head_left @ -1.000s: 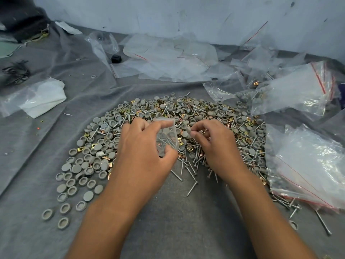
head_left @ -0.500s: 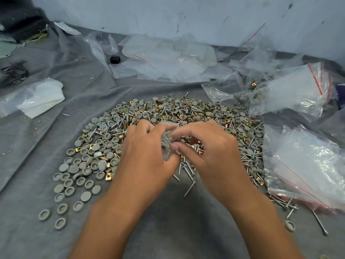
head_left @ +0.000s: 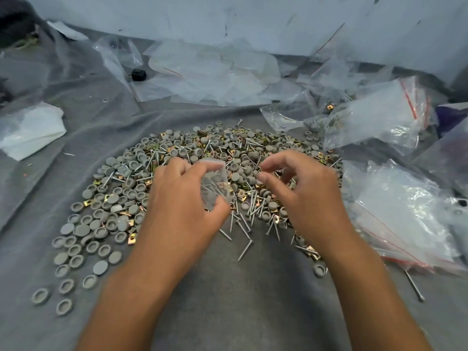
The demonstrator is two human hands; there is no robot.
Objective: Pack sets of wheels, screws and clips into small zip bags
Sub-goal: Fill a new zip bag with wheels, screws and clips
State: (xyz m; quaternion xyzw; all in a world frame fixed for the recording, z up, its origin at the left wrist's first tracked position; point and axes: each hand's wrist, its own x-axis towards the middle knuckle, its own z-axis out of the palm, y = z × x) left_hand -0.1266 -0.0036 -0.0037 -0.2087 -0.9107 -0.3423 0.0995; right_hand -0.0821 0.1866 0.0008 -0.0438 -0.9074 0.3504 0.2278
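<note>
A wide pile of grey wheels [head_left: 114, 219], silver screws [head_left: 243, 224] and brass clips [head_left: 132, 239] lies spread on the grey cloth [head_left: 228, 295]. My left hand [head_left: 182, 206] grips a small clear zip bag [head_left: 215, 183] over the middle of the pile, its mouth upward. Wheels and screws show through the plastic. My right hand [head_left: 304, 196] hovers over the pile just right of the bag and apart from it. Its fingers are loosely curved, with a gap between thumb and forefinger, and I see nothing in them.
Large red-striped zip bags [head_left: 405, 216] lie at the right, and another one holding parts [head_left: 374, 122] sits behind them. Empty clear bags [head_left: 210, 72] are heaped along the wall, beside a small black object [head_left: 138, 74]. A white bundle [head_left: 27, 130] rests at the left.
My right hand was at the bag's mouth half a second ago; it has since pulled away to the right. My left hand still holds the bag in about the same place.
</note>
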